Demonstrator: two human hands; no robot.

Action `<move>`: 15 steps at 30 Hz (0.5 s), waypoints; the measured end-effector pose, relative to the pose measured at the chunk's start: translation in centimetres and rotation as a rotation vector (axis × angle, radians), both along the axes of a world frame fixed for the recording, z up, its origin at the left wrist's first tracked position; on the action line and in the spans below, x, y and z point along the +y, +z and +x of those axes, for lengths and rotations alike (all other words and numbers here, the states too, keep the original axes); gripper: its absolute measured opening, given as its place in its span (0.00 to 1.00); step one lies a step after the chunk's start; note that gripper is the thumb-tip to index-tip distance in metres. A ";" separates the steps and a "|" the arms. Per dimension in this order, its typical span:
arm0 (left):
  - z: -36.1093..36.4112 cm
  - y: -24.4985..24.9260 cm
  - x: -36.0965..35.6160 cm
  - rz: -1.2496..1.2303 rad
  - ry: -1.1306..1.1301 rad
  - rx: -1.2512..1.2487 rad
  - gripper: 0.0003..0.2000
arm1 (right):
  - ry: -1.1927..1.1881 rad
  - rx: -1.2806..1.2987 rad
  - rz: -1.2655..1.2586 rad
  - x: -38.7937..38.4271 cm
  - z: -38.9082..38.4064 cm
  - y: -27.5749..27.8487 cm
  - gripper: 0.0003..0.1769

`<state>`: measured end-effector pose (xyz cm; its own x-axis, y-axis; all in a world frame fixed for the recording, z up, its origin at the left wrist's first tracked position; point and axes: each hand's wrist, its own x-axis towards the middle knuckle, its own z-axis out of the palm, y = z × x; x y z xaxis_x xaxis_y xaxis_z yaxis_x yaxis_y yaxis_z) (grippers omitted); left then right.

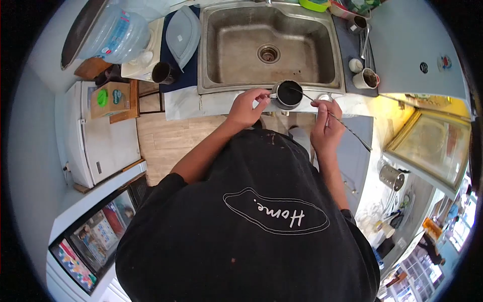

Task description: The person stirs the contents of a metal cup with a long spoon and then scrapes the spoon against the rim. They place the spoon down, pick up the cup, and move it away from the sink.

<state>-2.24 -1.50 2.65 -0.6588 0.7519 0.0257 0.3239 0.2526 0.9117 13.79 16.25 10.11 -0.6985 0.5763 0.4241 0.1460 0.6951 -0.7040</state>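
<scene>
A mug [288, 104] with dark contents is at the counter's front edge, just before the sink. My left hand [247, 107] is closed on the mug's handle at its left side. In my right hand [327, 121] is a long, thin bar spoon with a twisted shaft [353, 135], pinched between fingers and thumb. The spoon's upper end points down and right in the view, while its other end reaches into the mug. What lies below the surface of the dark contents is hidden.
A metal sink [205, 55] spans the area beyond the mug. On its left are a grey lid [182, 35], a dark cup [162, 73] and a large water bottle [118, 35]. To its right stand a white cup [361, 80] and a metal cup [356, 23]. A glass-fronted door [430, 146] hangs open at right.
</scene>
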 end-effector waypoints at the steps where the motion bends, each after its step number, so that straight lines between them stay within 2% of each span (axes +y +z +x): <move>1: -0.3 -0.1 0.0 -0.009 -0.022 0.004 0.14 | 0.001 0.014 -0.004 -0.3 0.0 -0.1 0.07; 5: -0.9 1.1 0.6 -0.071 -0.086 0.005 0.13 | -0.024 0.011 0.008 -0.7 -0.4 -1.8 0.06; 8: -2.0 0.2 1.2 -0.122 -0.177 0.001 0.13 | -0.084 -0.001 -0.002 -0.7 -0.7 -1.6 0.06; 15: -2.2 1.0 1.8 -0.160 -0.180 -0.030 0.13 | -0.094 -0.031 0.043 -1.3 -0.3 -1.2 0.08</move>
<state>-4.48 0.26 3.70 -0.5129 0.8499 -0.1207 0.3501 0.3354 0.8746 13.53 14.99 8.90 -0.6553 0.6220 0.4286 0.2335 0.7065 -0.6681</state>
